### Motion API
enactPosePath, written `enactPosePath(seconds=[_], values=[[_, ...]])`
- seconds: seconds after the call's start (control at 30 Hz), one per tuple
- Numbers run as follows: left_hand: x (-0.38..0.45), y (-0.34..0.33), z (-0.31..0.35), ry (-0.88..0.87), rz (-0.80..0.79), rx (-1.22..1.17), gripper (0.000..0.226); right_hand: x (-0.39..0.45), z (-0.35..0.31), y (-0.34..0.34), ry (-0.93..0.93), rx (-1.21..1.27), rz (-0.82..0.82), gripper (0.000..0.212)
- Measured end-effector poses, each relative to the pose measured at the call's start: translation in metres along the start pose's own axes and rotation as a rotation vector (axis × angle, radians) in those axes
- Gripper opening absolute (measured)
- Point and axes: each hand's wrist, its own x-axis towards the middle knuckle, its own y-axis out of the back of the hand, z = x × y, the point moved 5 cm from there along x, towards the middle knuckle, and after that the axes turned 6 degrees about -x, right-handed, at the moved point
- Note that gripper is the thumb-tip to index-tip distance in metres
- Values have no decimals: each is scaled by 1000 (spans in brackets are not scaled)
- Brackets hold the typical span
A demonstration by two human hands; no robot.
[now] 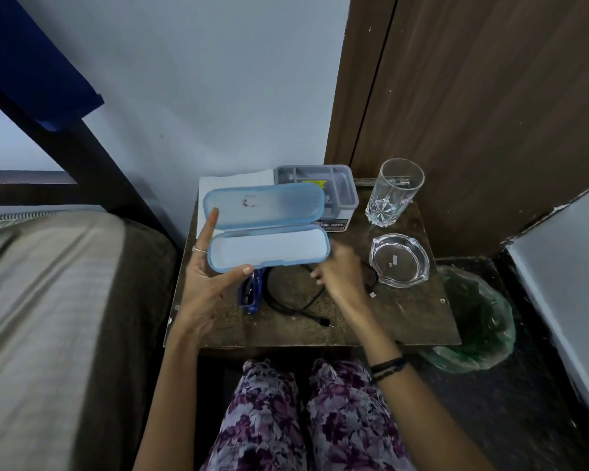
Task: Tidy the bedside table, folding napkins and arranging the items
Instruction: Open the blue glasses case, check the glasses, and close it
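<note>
Left hand (207, 283) holds the open light-blue hard plastic spectacle case (267, 229) up above the table: thumb pinching the front edge of the lower tray, index finger straight up against the left end of the lid. Case interior looks empty, white lining showing.

Right hand (340, 271) hangs low over the table just right of the case, fingers loosely curled toward the tabletop, gripping nothing I can make out. It's blurred, so read that as likely free, not certain.

Directly below the case, on the dark worn wooden bedside table (402, 321), lie the folded blue-framed glasses (250, 294), partly hidden by the left hand. Beside them a black charging cable (286, 300) sprawls in a loose loop, one plug near the front edge, the other near the clear glass ashtray (399, 260). Behind: a tall clear drinking glass (393, 192), a grey plastic compartment box (320, 185), and a white paper napkin (235, 181) flat at the back left corner.

Step in hand, my guess: stowing the glasses in the case. Next move needs the right hand to pick the glasses out from under the case, lay them in the tray with arms folded, then close the lid. Cable is close, so watch for snagging it. Napkin and cable still look unsorted.
</note>
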Motion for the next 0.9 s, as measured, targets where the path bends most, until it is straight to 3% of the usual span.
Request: enactPosePath(seconds=[0.1, 0.2, 0.3, 0.37, 0.63, 0.9], values=[[9, 11, 3, -25, 35, 35, 92, -9, -10, -41, 62, -149, -94, 16], [17, 27, 1, -23, 68, 32, 89, -15, -19, -65, 106, -250, -68, 27], [21, 40, -5, 22, 92, 4, 86, -17, -21, -79, 69, -358, -53, 41], [22, 43, -8, 43, 84, 8, 85, -18, -19, -87, 21, -400, -81, 38], [30, 51, -14, 85, 103, -130, 81, -23, -4, -75, -92, -28, -325, 22], [35, 47, -28, 132, 139, -174, 81, -26, -6, -17, 46, -107, -372, 4]])
